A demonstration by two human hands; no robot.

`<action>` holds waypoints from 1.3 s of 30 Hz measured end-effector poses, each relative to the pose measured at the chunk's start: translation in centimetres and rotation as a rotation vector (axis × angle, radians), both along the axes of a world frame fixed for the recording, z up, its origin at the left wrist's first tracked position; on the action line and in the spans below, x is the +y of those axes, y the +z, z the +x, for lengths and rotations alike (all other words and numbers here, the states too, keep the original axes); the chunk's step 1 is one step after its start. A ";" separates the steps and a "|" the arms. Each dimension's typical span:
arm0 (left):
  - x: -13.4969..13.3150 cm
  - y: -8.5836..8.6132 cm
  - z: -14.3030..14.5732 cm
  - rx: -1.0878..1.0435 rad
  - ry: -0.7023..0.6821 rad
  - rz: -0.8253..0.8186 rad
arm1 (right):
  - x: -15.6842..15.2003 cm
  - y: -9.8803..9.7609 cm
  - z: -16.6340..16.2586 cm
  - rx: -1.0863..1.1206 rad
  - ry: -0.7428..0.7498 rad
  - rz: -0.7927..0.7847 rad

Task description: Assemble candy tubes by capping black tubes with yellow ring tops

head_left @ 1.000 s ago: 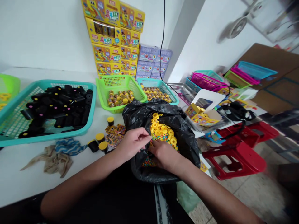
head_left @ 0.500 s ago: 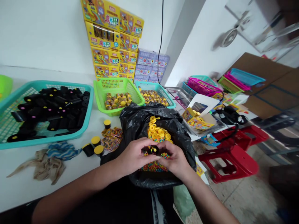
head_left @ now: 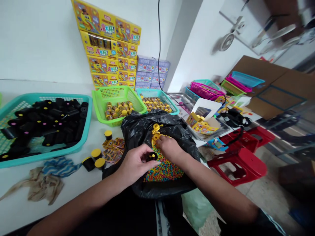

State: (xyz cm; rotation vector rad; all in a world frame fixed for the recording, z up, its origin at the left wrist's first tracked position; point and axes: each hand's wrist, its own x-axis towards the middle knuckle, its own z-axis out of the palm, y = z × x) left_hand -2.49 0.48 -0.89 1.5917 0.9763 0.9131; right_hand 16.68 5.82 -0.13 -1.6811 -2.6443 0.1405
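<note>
A black plastic bag [head_left: 142,126] lies open on my lap at the table's edge, holding small coloured candy beads [head_left: 164,170] and yellow caps [head_left: 156,129]. My left hand [head_left: 134,164] is closed round a small black tube [head_left: 152,156] just above the beads. My right hand [head_left: 169,147] reaches deeper into the bag, fingers curled on the yellow caps.
A teal basket [head_left: 85,131] of black tubes sits at left. Three capped tubes [head_left: 94,159], stickers [head_left: 114,147] and a rag [head_left: 41,180] lie on the white table. Green [head_left: 98,105] and teal baskets [head_left: 176,109], stacked yellow boxes [head_left: 105,49] behind. Red stools [head_left: 241,160] at right.
Half a second ago both hands met over the beads round the tube. Now my right hand has moved up to the yellow caps, and my left keeps the tube.
</note>
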 end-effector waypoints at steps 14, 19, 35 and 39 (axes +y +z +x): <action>0.1 -0.3 0.3 0.029 0.028 0.039 | -2.0 0.1 1.6 0.034 -0.214 0.022; 0.1 -0.5 0.2 0.063 0.030 0.060 | -0.6 -0.9 -0.3 0.053 -0.227 -0.006; -0.1 -0.5 0.5 0.133 0.074 0.062 | -6.5 1.4 -1.8 1.438 -0.511 -0.495; 0.0 -0.5 0.6 0.148 0.066 0.064 | -6.5 0.7 -3.0 1.531 -0.542 -0.412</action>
